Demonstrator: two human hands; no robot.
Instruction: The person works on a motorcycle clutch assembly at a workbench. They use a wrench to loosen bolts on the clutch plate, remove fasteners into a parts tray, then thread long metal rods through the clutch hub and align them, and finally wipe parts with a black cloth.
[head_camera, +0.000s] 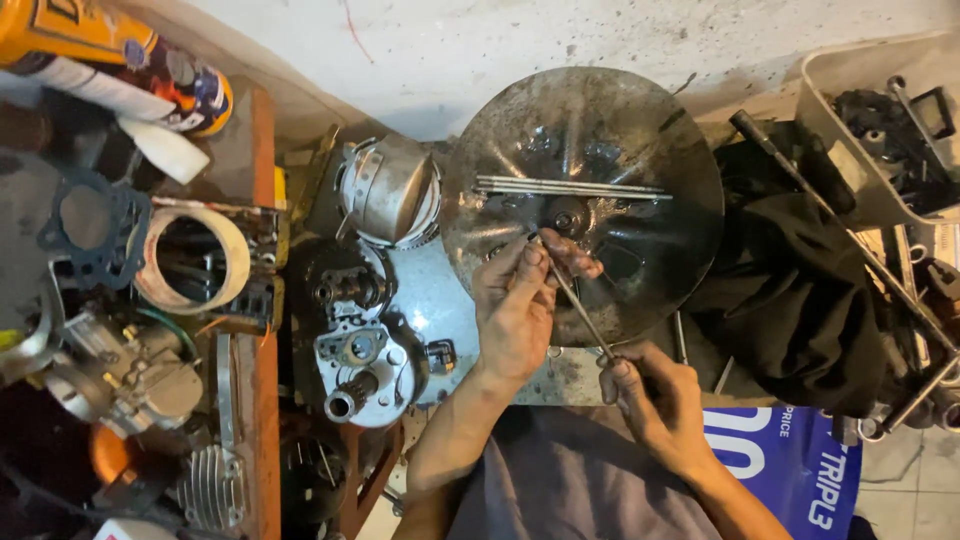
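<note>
A thin metal rod (578, 307) runs diagonally over a large round greasy metal pan (600, 150). My left hand (518, 305) pinches the rod's upper end over the pan's lower middle. My right hand (655, 395) grips the rod's lower end just below the pan's rim. Several more thin rods (570, 187) lie flat across the pan above its centre hub. Both hands are smeared with grease.
An engine casing with gears (360, 350) and a domed metal cover (385, 188) sit left of the pan. Further left lie a gasket (95, 225), a tape ring (195, 260) and a carburettor (120, 370). Black cloth (790, 290) and a parts tray (880, 120) are at the right.
</note>
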